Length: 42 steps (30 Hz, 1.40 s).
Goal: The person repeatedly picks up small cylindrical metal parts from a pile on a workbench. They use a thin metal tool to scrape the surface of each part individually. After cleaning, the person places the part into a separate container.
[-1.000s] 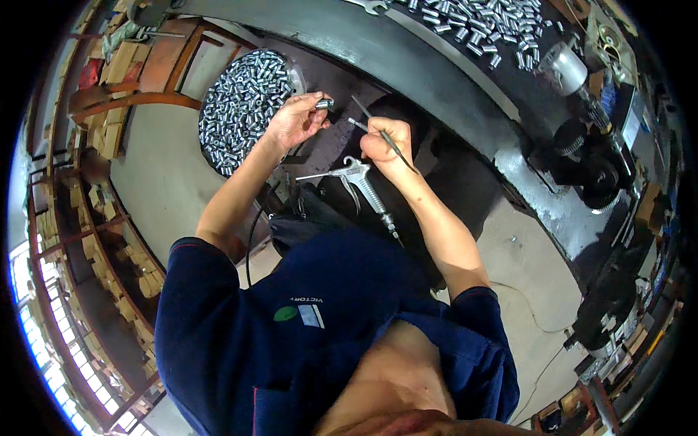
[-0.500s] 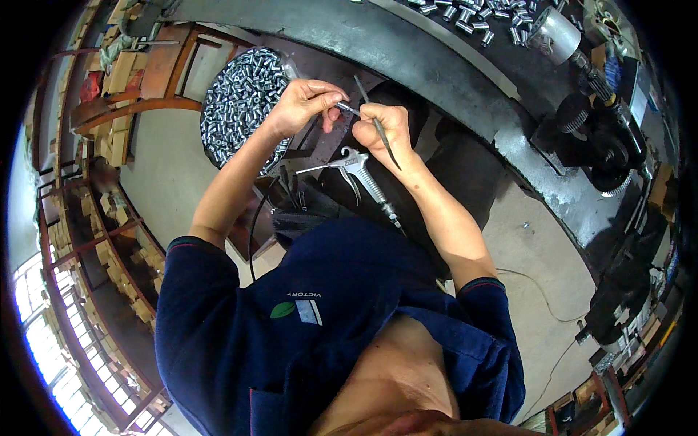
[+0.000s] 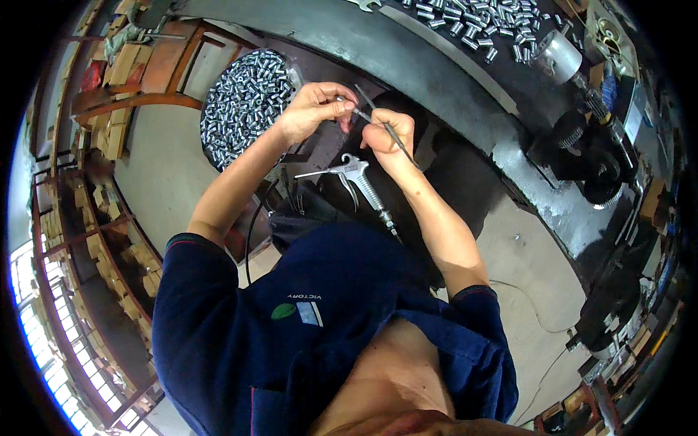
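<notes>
My left hand [image 3: 314,112] is closed, pinching a small shiny metal sleeve [image 3: 355,110] between thumb and fingers. Close beside it, my right hand [image 3: 387,136] is closed around a thin dark rod [image 3: 398,141], which looks like a slim file and slants across the fist. A second slender grey tip runs from the right fingers to the sleeve; whether it goes inside cannot be made out. Left of my hands is a round container heaped with similar metal sleeves [image 3: 243,102]. Below the hands, a silver air blow gun [image 3: 358,174] lies near my lap.
A dark metal bench edge [image 3: 429,87] curves across the front. More sleeves [image 3: 472,22] lie on it, with a wrench end [image 3: 366,4] nearby. At right stands a machine with a metal cylinder [image 3: 558,57] and gears [image 3: 603,182]. Wooden shelving [image 3: 109,240] lines the left.
Both hands have shifted slightly right, still together. The rod has tilted a little, and the sleeve stays in my left fingers. The whole view has moved slightly.
</notes>
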Motion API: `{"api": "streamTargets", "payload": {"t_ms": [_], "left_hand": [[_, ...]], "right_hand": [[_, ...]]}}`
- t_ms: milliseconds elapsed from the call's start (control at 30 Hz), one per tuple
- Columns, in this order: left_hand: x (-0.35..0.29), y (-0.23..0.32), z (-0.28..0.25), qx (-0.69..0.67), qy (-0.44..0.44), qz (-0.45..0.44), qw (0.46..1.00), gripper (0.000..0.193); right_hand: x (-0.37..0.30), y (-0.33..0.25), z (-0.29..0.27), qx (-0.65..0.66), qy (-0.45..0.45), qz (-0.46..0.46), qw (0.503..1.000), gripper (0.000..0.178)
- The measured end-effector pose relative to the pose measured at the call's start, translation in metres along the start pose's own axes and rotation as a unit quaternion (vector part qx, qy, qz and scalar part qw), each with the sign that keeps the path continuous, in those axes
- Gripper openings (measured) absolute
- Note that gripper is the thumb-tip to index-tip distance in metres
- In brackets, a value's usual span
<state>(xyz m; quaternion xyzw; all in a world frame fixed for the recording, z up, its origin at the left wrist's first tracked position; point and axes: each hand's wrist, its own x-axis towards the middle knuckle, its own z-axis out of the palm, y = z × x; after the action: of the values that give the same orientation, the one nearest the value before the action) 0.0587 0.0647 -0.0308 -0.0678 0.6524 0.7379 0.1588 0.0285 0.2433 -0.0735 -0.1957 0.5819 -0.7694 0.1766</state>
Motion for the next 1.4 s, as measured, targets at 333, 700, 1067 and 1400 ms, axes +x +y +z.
{"api": "streamTargets", "payload": {"t_ms": [333,700,1067,1400], "left_hand": [[0.001,-0.012,-0.035,0.52,0.209,0.146,0.815,0.021],[-0.003,-0.007,-0.033,0.586,0.148,0.163,0.78,0.02],[0.009,-0.014,-0.014,0.588,0.041,0.265,0.763,0.028],[-0.005,-0.015,-0.052,0.156,0.216,0.066,0.961,0.02]], "right_hand": [[-0.009,-0.017,0.0,0.049,-0.103,-0.019,0.993,0.02],[-0.001,-0.031,-0.005,0.162,-0.101,0.087,0.978,0.024],[0.005,-0.006,0.004,-0.018,-0.125,0.026,0.992,0.016],[0.001,-0.017,-0.007,0.063,-0.075,0.059,0.993,0.022]]}}
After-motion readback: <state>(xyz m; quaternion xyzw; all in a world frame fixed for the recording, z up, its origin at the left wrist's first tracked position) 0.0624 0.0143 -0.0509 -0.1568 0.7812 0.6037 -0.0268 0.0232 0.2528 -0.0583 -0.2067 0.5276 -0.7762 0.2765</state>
